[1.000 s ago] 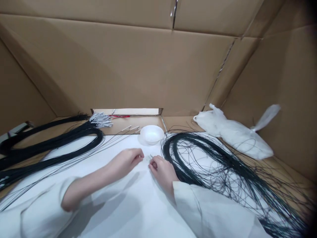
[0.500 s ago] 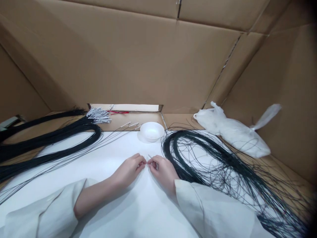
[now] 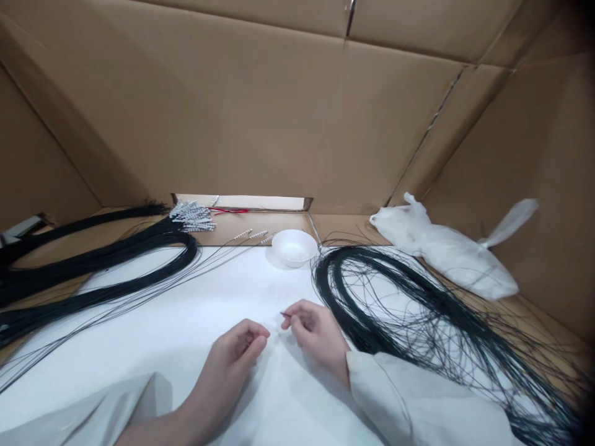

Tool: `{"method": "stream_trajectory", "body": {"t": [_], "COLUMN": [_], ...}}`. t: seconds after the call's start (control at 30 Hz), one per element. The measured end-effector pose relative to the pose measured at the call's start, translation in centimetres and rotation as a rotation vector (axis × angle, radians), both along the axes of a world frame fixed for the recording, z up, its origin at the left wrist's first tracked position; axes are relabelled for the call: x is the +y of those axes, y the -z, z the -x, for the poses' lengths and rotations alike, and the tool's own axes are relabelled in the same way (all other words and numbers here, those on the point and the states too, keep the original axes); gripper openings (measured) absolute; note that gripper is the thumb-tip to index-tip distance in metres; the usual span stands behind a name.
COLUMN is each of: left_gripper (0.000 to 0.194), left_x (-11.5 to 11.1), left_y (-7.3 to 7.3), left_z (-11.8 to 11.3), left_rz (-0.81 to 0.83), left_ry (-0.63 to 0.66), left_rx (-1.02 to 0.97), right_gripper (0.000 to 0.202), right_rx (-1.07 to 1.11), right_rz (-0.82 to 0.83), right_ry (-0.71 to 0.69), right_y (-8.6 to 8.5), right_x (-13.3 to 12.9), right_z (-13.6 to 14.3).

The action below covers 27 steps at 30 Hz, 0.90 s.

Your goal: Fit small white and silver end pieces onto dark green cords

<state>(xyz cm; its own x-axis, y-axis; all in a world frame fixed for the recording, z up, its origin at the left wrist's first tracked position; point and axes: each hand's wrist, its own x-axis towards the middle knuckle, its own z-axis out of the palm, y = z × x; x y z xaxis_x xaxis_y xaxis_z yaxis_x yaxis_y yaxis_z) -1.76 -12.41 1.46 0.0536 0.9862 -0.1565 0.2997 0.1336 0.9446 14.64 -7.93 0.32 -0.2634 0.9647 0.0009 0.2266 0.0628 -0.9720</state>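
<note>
Cardboard walls [image 3: 260, 118]: beyond both grips, limiting forward reach.
White surface [image 3: 232, 285]: open ahead-left of the grips; its far edge runs by the bowl.
Dark strand coil [image 3: 453, 310]: right of the right grip; sideways movement could snag loose strands on the sleeve [image 3: 418, 384].
Left grip [image 3: 237, 353]: narrow; contents cannot be told.
Right grip [image 3: 316, 328]: pinching the thin piece.
Bowl [image 3: 294, 246]: ahead of the right grip.
Thin dark piece [image 3: 282, 314]: at the right grip's fingertips; a slack pinch could drop it.
</note>
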Motion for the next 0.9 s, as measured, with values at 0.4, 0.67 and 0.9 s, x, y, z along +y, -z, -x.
{"method": "stream_trajectory", "body": {"t": [0.4,0.67,0.9], "left_gripper": [0.014,0.017,0.016], "left_x": [0.2,0.3,0.2], "left_y": [1.0,1.1,1.2], "left_z": [0.0,0.0,-0.1], "left_rz": [0.052,0.077,0.095], "left_ry": [-0.024,-0.020,-0.015], "left_rx": [-0.290,-0.292,-0.313], "right_gripper": [0.004,0.006,0.006], "right_rx": [0.016,0.011,0.043], "right_rz": [0.075,0.055,0.067], "right_ry": [-0.115,-0.109,-0.098], "right_y": [0.0,0.1,0.2], "right_x": [-1.5,-1.9,-2.1], "right_z": [1.2,1.5,1.8]}}
